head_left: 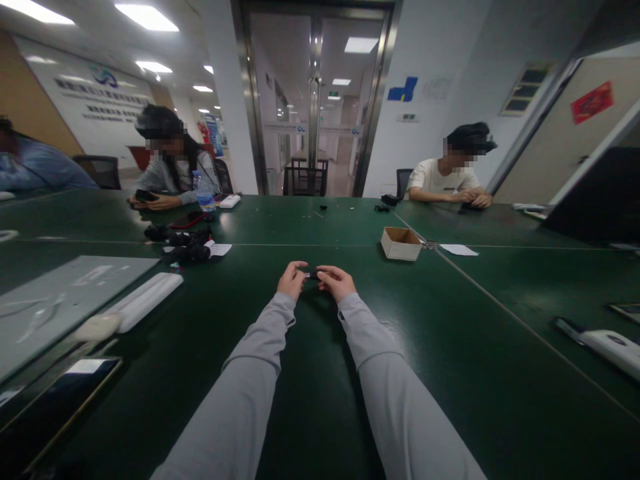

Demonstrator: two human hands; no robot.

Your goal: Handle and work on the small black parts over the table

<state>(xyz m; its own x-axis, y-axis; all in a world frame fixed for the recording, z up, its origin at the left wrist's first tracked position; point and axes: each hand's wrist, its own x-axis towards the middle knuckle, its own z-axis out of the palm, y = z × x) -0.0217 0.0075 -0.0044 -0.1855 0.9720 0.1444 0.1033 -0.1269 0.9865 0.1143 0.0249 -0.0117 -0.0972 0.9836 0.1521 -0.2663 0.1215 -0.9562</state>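
Note:
Over the green table, both hands meet around a small black stick point(313, 275) with a silvery left end; it is too small in view to name its exact kind. My left hand point(291, 281) pinches the silvery end between thumb and fingers. At the black right end, my right hand point(337, 283) grips with thumb and curled fingertips. The stick lies level between the hands, its ends partly hidden by the fingers. Both forearms, in grey sleeves, reach forward from the bottom of the view.
An open small box point(401, 248) stands beyond my right hand, near a paper point(459, 250). Black gear point(187, 243), a bottle point(204, 193), a grey panel point(65, 293), a white bar point(150, 300) and a phone point(60, 407) lie leftward. Three other people sit across the table point(310, 373).

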